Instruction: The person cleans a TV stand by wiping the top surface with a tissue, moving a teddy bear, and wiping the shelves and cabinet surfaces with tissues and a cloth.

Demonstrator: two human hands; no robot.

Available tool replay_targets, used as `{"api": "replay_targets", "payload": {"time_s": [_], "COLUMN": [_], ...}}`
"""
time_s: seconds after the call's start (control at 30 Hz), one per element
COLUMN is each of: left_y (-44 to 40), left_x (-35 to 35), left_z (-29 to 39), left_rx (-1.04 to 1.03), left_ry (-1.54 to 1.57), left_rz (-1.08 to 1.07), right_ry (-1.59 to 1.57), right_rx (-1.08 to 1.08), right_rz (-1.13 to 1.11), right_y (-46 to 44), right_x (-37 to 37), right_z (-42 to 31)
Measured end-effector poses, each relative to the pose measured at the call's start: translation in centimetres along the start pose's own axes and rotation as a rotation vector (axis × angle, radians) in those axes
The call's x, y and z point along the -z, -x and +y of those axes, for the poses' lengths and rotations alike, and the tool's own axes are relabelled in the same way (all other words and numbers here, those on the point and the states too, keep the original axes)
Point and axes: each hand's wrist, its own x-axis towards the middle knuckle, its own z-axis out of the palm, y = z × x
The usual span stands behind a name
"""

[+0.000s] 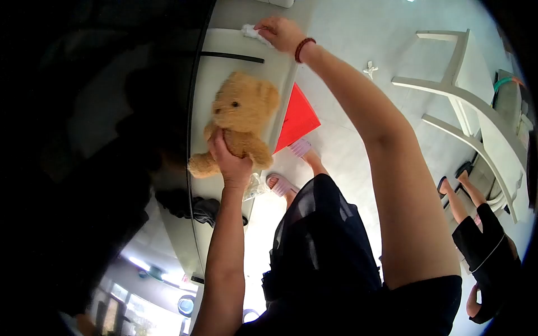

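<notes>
at near left, see a dark cloth (pixel 204 210). just beyond, find a tan teddy bear (pixel 244 106), clamped round the body in the left hand (pixel 231 161), over the white table (pixel 210 84). right of that, notice a red sheet (pixel 300 119). farther, pinch a crumpled white wad (pixel 253 33) in the right hand (pixel 282 36).

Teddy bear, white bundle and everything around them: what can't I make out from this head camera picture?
All in the head view:
- Teddy bear: fur blurred; the left hand covers part of its body.
- Left hand: fingertips hidden behind the bear.
- White bundle: partly covered by the right hand; its material is unclear.
- Red sheet: part hidden by the table edge.
- White object on the floor: too small to identify.
- Far left: lost in darkness.
</notes>
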Motion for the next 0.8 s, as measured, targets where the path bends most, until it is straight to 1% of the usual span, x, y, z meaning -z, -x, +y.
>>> {"api": "replay_targets", "payload": {"time_s": [0.07, 0.1, 0.17, 0.2, 0.27, 0.3, 0.33, 0.37, 0.43, 0.47, 0.53, 0.57, 0.63, 0.67, 0.77, 0.8], "left_y": [-0.1, -0.2, -0.5, -0.5, -0.8, -1.1, -1.3, -1.0, -0.8, -1.0, -1.1, -1.1, -0.9, -1.0, -1.1, -0.9], "left_x": [0.1, 0.2, 0.1, 0.1, -0.1, 0.2, 0.4, 0.6, 0.3, 0.0, 0.2, 0.4, -0.1, -0.5, -0.7, -0.7], "left_z": [-0.4, -0.6, -0.4, -0.3, -0.3, 0.1, 0.7, 1.2, 0.5, 0.2, 0.6, 0.6, -0.7, -1.5, -1.5, -1.5], "left_rx": [0.098, 0.139, 0.174, 0.18, 0.136, 0.159, 0.183, 0.215, 0.147, 0.109, 0.134, 0.149, 0.107, 0.084, 0.122, 0.123], "left_ry": [0.189, 0.269, 0.314, 0.307, 0.173, 0.167, 0.161, 0.157, 0.186, 0.207, 0.222, 0.227, 0.139, 0.093, 0.128, 0.145], "left_rz": [0.058, 0.083, 0.102, 0.107, 0.095, 0.087, 0.077, 0.06, 0.079, 0.097, 0.084, 0.076, 0.094, 0.105, 0.107, 0.101], "right_ry": [0.058, 0.101, 0.187, 0.156, 0.141, 0.131, 0.184, 0.204, 0.265, 0.295, 0.31, 0.341, 0.4, 0.439, 0.401, 0.349], "right_rx": [0.046, 0.048, 0.062, 0.158, 0.408, 0.529, 0.451, 0.427, 0.387, 0.312, 0.39, 0.378, 0.354, 0.383, 0.527, 0.497], "right_rz": [-0.02, -0.073, -0.191, -0.18, -0.114, -0.076, -0.212, -0.269, -0.379, -0.371, -0.367, -0.412, -0.506, -0.46, -0.257, -0.282], "right_y": [1.8, 2.4, 2.8, 2.0, -0.2, -0.9, -1.2, -0.7, 0.4, 2.0, 4.7, 5.4, 6.1, 5.8, 1.5, 0.1], "right_x": [0.5, 1.4, 2.8, 2.4, -1.9, -2.8, -2.9, -2.7, -0.5, -0.1, 2.4, 3.6, 5.1, 4.7, 0.0, -1.2], "right_z": [-0.6, -1.4, -2.7, -3.3, -1.9, -2.5, -2.4, -2.4, -2.8, -2.1, -1.1, -1.5, -2.3, -2.4, -0.5, -0.6]}}
